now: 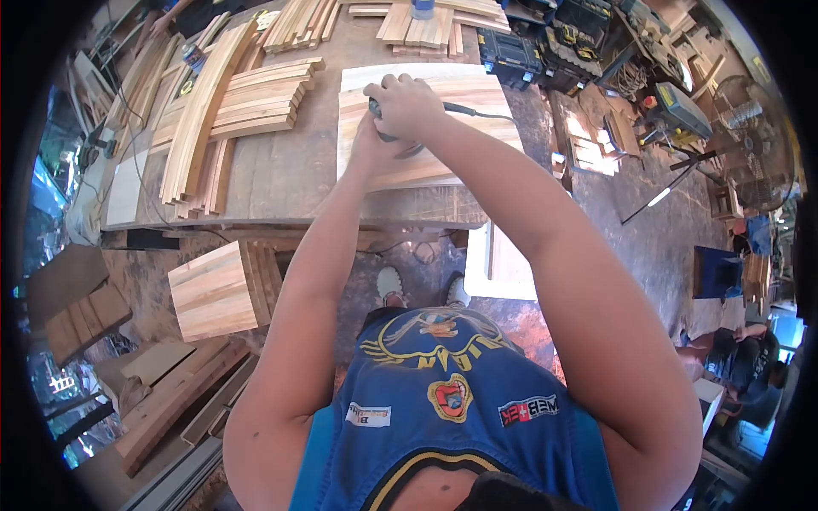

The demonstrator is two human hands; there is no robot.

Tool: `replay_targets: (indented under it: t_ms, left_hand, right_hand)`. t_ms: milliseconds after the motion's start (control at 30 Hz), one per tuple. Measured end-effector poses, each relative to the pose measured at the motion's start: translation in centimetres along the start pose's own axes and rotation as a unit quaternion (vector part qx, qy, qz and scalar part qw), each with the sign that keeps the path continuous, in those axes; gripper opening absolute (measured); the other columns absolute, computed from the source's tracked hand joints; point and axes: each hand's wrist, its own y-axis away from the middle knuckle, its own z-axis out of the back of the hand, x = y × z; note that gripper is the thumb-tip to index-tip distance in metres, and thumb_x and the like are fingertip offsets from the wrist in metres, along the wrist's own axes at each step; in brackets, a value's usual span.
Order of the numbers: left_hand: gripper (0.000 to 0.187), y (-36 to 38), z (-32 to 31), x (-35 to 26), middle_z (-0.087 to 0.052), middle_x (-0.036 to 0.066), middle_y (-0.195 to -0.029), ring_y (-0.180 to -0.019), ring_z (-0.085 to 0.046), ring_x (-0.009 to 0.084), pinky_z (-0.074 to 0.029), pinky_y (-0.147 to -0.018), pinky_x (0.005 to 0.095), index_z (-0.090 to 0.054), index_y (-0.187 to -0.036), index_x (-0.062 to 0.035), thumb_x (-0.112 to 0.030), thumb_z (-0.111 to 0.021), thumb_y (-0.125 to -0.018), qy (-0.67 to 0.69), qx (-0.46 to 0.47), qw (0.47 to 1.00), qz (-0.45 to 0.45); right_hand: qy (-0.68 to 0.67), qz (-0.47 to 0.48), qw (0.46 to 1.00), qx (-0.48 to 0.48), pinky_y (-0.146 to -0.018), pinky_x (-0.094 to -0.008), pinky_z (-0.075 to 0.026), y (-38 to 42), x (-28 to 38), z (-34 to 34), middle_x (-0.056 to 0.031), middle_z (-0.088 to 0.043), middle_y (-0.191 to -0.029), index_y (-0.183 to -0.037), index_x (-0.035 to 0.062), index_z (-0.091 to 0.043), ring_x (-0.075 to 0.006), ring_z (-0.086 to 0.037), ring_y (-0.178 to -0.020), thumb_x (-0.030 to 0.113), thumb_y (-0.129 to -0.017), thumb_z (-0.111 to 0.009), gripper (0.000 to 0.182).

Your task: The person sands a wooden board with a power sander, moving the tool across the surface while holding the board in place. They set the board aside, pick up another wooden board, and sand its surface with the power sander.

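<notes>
A corded electric sander [375, 108] rests on a pale board [358, 162] made of joined wood strips, lying flat on the workbench. My right hand [407, 104] is closed over the top of the sander, with its knuckles up. My left hand [379, 143] grips the near left side of the tool, and its fingers are mostly hidden behind the right hand and forearm. A dark curved edge of the sander [411, 152] shows below my right wrist. From the tool, a dark cord [464, 110] runs off to the right over the board.
Stacked wood strips [247, 102] lie on the bench's left, more strips [426, 30] at the back. Black tool cases [509, 55] stand beyond the right corner. Wood panels [217, 289] lean below the front edge. A standing fan [750, 140] is far right; a person [745, 353] sits lower right.
</notes>
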Motion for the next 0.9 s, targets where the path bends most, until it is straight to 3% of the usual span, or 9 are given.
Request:
replay_targets:
  t_ms: [333, 400, 633, 700, 800, 900]
  left_hand:
    - [0.092, -2.1, -1.9, 1.1, -0.065, 0.019, -0.133, -0.123, -0.064, 0.0362, -0.052, -0.099, 0.044, -0.048, -0.142, -0.0044, -0.036, -0.094, -0.069, -0.021, -0.001, 0.997, 0.068]
    - [0.076, -1.2, -2.8, 1.5, -0.067, 0.022, -0.128, -0.116, -0.065, 0.0397, -0.054, -0.095, 0.0457, -0.055, -0.136, -0.0014, -0.035, -0.089, -0.076, -0.045, -0.062, 0.997, -0.01]
    - [0.079, -1.7, -3.8, 0.9, -0.063, 0.023, -0.132, -0.12, -0.062, 0.0411, -0.052, -0.098, 0.047, -0.054, -0.138, -0.0026, -0.037, -0.089, -0.076, -0.027, -0.046, 0.999, 0.01]
    - [0.089, -1.9, -4.8, 1.3, -0.066, 0.017, -0.13, -0.12, -0.065, 0.0334, -0.052, -0.098, 0.0432, -0.051, -0.138, -0.0018, -0.035, -0.095, -0.069, -0.03, -0.051, 0.998, -0.008]
    - [0.088, -2.5, -4.9, 0.2, -0.066, 0.017, -0.13, -0.12, -0.065, 0.0331, -0.052, -0.099, 0.0432, -0.051, -0.137, -0.002, -0.035, -0.095, -0.069, -0.006, -0.029, 0.999, 0.036]
    - [0.087, -3.6, -5.4, 0.6, -0.066, 0.017, -0.131, -0.121, -0.064, 0.0328, -0.052, -0.099, 0.0433, -0.051, -0.137, -0.002, -0.035, -0.095, -0.069, -0.057, -0.007, 0.998, 0.019]
  right_hand:
    - [-0.012, 0.001, 1.0, -0.02, -0.094, -0.0472, -0.054, 0.1, -0.9, -0.1, -0.0113, -0.066, -0.12, -0.128, 0.0204, -0.065, -0.0312, -0.066, -0.113, 0.033, -0.088, -0.07, 0.042]
    - [-0.016, 0.009, 1.0, -0.021, -0.094, -0.0472, -0.054, 0.5, -1.2, 0.0, -0.0114, -0.066, -0.12, -0.127, 0.0203, -0.065, -0.0314, -0.066, -0.113, 0.032, -0.089, -0.07, 0.041]
    - [-0.018, 0.0, 1.0, -0.015, -0.095, -0.0463, -0.053, 0.9, -2.4, 0.3, -0.0113, -0.067, -0.118, -0.126, 0.0205, -0.065, -0.0314, -0.065, -0.112, 0.03, -0.089, -0.069, 0.039]
    - [-0.018, 0.003, 1.0, -0.021, -0.095, -0.0462, -0.053, 1.5, -2.9, 0.4, -0.0115, -0.067, -0.119, -0.126, 0.0205, -0.065, -0.0313, -0.065, -0.113, 0.03, -0.089, -0.069, 0.039]
    - [-0.017, -0.002, 1.0, -0.023, -0.095, -0.0463, -0.053, 1.4, -3.8, 0.6, -0.0117, -0.067, -0.119, -0.127, 0.0207, -0.065, -0.0313, -0.065, -0.113, 0.029, -0.089, -0.068, 0.039]
    - [-0.018, -0.014, 1.0, -0.018, -0.096, -0.0463, -0.052, 1.6, -4.6, 0.5, -0.0118, -0.067, -0.119, -0.127, 0.0211, -0.065, -0.0313, -0.065, -0.113, 0.029, -0.09, -0.067, 0.038]
